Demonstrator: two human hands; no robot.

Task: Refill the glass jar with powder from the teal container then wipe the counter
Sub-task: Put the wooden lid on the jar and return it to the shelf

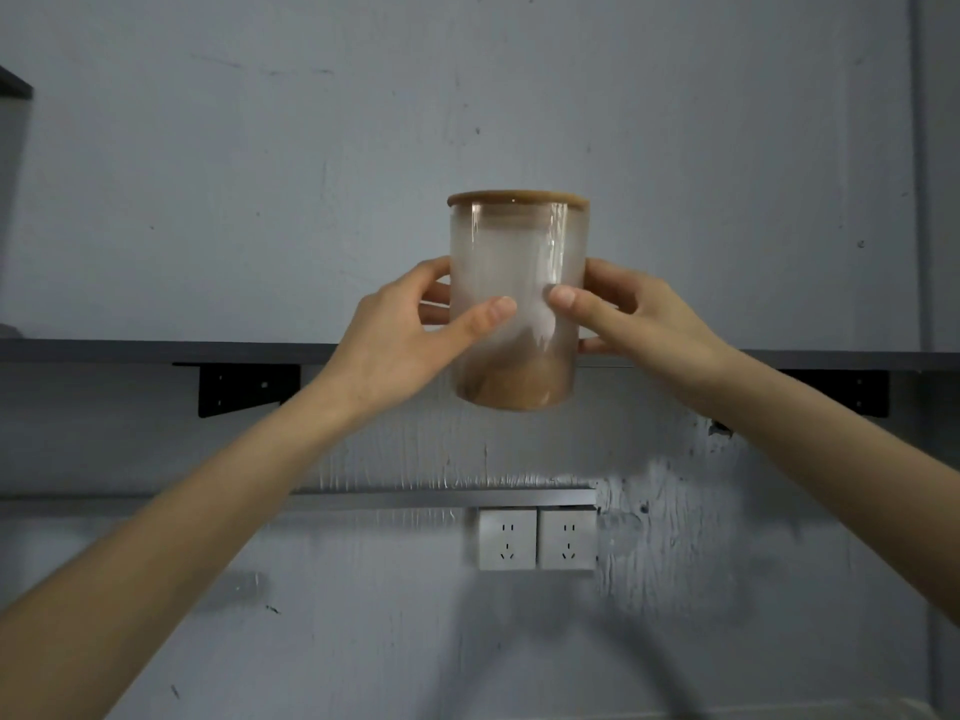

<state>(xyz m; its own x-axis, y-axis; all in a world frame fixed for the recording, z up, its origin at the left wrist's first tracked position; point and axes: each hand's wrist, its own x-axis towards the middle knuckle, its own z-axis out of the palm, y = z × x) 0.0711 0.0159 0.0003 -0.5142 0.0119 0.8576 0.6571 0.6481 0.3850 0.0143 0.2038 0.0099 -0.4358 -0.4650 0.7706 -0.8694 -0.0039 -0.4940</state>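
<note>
A glass jar with a flat wooden lid is held upright in the air in front of a grey wall. Its walls are dusted with powder and a shallow brown layer of powder lies at the bottom. My left hand grips the jar's left side, thumb across the front. On the jar's right side my right hand holds it the same way. The jar's base hangs just below the level of a dark wall shelf. The teal container and the counter are out of view.
The shelf rests on black brackets on both sides. Below it runs a metal rail, with two white wall sockets under it. A dark object edge shows at the top left.
</note>
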